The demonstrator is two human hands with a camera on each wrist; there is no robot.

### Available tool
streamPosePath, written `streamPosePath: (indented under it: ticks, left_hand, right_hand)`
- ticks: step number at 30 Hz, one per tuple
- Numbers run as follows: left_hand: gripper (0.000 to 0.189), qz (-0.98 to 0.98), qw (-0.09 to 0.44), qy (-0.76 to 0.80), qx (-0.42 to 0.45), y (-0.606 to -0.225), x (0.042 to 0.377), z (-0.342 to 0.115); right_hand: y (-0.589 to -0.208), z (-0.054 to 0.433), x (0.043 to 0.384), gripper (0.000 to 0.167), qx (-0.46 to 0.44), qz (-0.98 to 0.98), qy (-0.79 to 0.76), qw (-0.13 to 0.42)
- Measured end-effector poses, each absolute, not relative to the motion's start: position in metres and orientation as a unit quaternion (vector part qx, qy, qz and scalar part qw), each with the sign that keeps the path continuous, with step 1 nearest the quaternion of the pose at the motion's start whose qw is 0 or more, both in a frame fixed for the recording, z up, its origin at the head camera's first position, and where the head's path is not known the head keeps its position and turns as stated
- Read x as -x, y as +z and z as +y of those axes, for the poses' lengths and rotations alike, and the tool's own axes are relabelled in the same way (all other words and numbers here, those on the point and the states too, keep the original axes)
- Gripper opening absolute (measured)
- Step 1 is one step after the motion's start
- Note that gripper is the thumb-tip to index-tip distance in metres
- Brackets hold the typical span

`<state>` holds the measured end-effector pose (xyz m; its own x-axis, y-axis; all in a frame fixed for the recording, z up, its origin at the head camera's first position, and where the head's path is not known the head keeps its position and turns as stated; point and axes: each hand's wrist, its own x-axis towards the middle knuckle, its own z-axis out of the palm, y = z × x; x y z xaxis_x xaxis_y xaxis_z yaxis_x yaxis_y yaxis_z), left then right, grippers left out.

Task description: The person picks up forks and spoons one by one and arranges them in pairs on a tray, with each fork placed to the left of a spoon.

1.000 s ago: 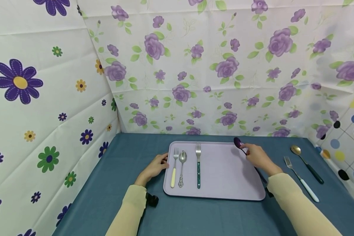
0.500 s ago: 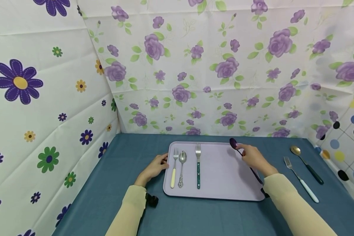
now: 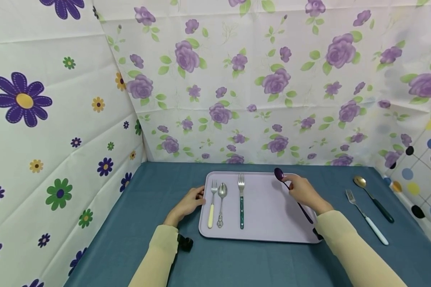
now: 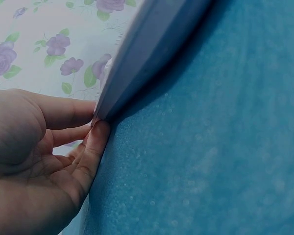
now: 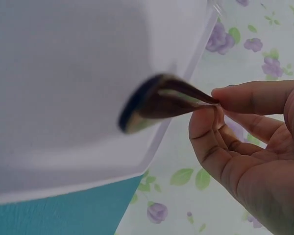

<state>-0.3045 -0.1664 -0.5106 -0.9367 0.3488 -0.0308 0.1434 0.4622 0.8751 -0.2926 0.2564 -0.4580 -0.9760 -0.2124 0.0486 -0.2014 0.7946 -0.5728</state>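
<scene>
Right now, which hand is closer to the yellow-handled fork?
Left. The left hand holds the tray just left of that fork; the right hand is across the tray, holding a purple spoon.

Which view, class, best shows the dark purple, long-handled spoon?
The head view: both ends of the spoon show, the right hand covering part. Right wrist view: only a blurred part. Left wrist view: none.
</scene>
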Motion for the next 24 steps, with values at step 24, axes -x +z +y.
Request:
streamPosePath:
  ticks: [24]
  left_hand:
    - [0.060,0.850,0.103,0.499,-0.134,-0.510,0.303,-0.165]
  right_hand:
    - [-0.460,0.218,0.299,0.050,0.131,0.953,-0.273,0.001]
